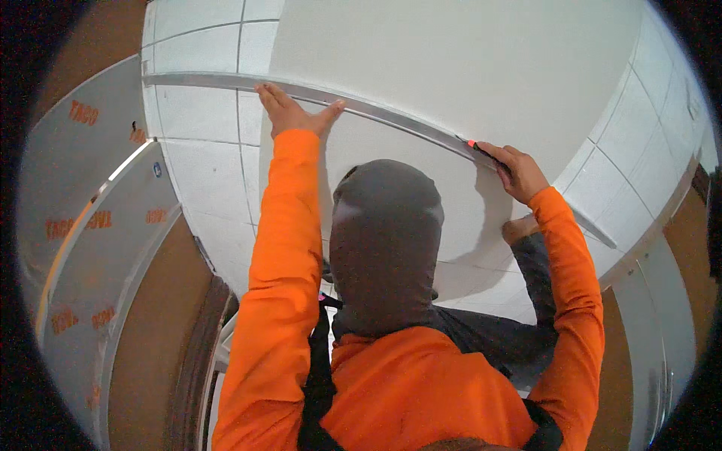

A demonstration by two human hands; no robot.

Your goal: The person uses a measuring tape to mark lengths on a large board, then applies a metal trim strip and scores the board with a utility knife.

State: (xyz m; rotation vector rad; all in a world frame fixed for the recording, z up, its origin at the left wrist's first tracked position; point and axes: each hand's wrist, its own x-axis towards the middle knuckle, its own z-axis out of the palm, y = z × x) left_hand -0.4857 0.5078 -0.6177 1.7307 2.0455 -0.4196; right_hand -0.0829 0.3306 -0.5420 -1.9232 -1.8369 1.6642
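A long metal straightedge (391, 115) lies across a large pale sheet (466, 60) on the floor, and its left end reaches past the sheet onto the tiles. My left hand (292, 113) presses on the straightedge left of centre, thumb and fingers spread apart. Farther right, my right hand (519, 171) is closed around a utility knife (489, 156) with a dark handle and a red front end. The knife's tip is at the straightedge's edge; whether the blade touches the sheet is too small to tell.
White floor tiles (203, 165) surround the sheet. Grey panels with orange print (83, 165) stand at the left. My bent grey-clad knee (385, 225) rises between my arms, over the sheet's near part. My bare right foot (519, 229) rests near a thin pale strip (594, 225).
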